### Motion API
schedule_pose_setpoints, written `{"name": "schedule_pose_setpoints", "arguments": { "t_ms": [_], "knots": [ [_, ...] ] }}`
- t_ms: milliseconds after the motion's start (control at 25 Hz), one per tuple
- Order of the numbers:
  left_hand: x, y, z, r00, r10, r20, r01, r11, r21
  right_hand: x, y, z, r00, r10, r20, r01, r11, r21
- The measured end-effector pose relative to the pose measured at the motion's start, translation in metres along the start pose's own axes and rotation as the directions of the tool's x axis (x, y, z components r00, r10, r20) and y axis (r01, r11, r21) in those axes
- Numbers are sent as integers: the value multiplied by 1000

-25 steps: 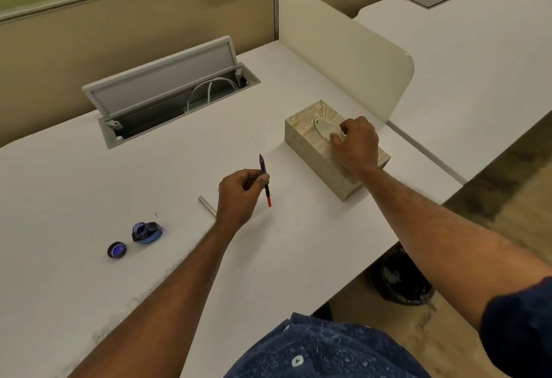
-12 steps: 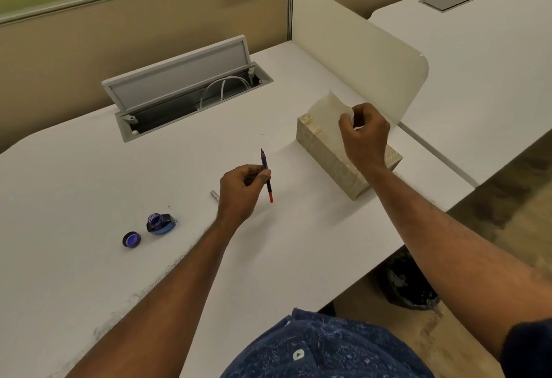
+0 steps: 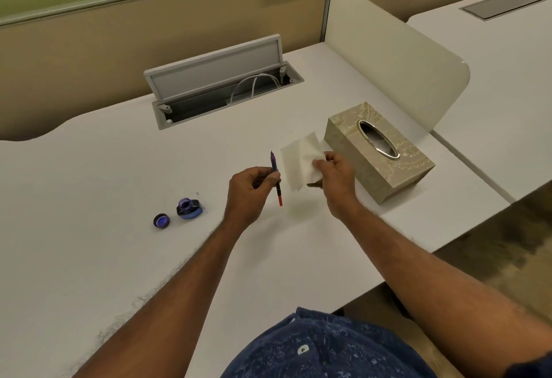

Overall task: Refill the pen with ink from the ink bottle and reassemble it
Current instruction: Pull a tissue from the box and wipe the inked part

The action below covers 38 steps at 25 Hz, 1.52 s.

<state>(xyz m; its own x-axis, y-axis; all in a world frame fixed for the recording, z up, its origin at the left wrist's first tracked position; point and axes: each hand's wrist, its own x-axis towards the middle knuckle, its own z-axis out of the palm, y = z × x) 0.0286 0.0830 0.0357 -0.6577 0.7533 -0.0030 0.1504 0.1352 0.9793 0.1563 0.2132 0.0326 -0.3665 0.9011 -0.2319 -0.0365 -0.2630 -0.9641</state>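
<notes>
My left hand (image 3: 251,189) pinches the pen's inner part (image 3: 276,180) upright, its inky nib pointing up and its red end pointing down. Just to its right, my right hand (image 3: 334,180) holds a white tissue (image 3: 301,165) close beside the pen. The open ink bottle (image 3: 189,208) stands on the white desk (image 3: 89,198) to the left of my left hand. Its round cap (image 3: 161,220) lies a little further left, inside facing up. My left hand hides the desk behind it, and no pen barrel shows.
A patterned tissue box (image 3: 379,150) sits at the right, near the desk edge. An open cable tray (image 3: 221,85) with a white cable lies at the back. A cream divider panel (image 3: 397,58) separates the neighbouring desk.
My right hand pulled a tissue out of the box and carried it left to the pen. My left hand kept holding the pen part in place.
</notes>
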Motion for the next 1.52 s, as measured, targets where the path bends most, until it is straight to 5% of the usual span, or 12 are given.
{"name": "schedule_pose_setpoints", "arguments": {
  "t_ms": [640,800,960,1240,1520],
  "knots": [
    [-16,-16,-62,998,25,-60,-22,999,38,-40,13,91,906,80,416,-82,997,-14],
    [-20,-12,-66,996,56,-73,-53,998,40,-40,9,91,795,207,570,-411,875,256],
    [-24,-6,-69,997,40,-69,-40,999,0,-34,8,86,687,262,678,-588,748,307],
    [-29,-1,-71,998,39,-52,-36,998,46,-36,6,93,659,196,726,-483,850,209],
    [-31,3,-71,997,67,-39,-65,997,49,-43,3,102,718,209,664,-388,912,132]
  ]
}}
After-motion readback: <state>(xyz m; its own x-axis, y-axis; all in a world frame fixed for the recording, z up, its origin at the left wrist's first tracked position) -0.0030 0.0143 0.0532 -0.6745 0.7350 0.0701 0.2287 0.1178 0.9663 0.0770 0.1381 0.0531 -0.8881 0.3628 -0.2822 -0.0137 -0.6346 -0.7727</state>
